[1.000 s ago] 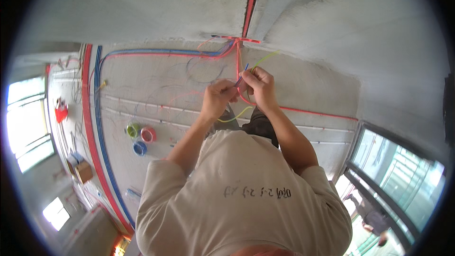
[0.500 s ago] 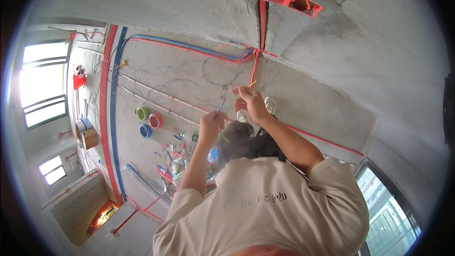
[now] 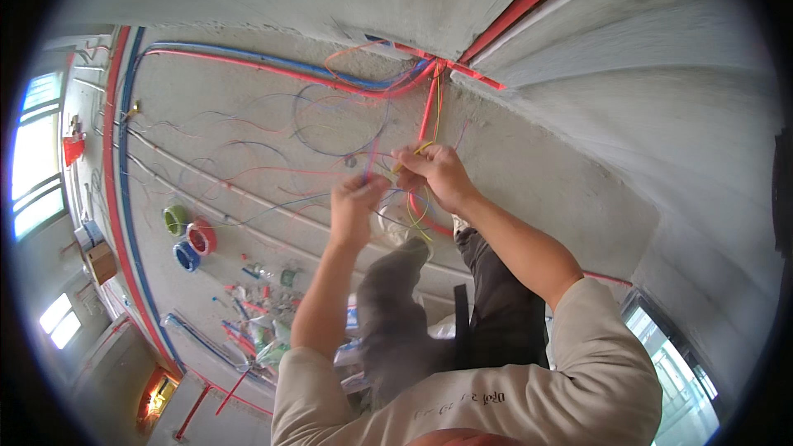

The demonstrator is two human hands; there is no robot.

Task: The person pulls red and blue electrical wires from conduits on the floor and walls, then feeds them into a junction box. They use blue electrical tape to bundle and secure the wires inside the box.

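Observation:
My right hand (image 3: 443, 182) is closed, thumb against fingers, on a yellow electrical wire (image 3: 422, 147). The wire's far part runs up toward a red conduit (image 3: 427, 111) at the foot of the wall. To its left, my left hand (image 3: 353, 213) is closed round thin wires; a reddish-purple wire (image 3: 370, 163) sticks up from the fingers. A yellow-green wire (image 3: 420, 219) loops below the two hands. The hands are close together but apart, above the floor. Which wire ends lie inside the fingers is hidden.
Loose wires (image 3: 306, 149) are strewn on the concrete floor. Green (image 3: 174, 220), red (image 3: 201, 236) and blue (image 3: 186, 256) wire coils lie left, with scattered scraps (image 3: 256, 314) nearer me. Pale conduits (image 3: 239, 190) cross the floor. A rough wall (image 3: 595, 132) rises at right.
My view has shifted, so the red wall box is out of sight and the coils sit further left. My legs show more. Both hands keep hold of their wires.

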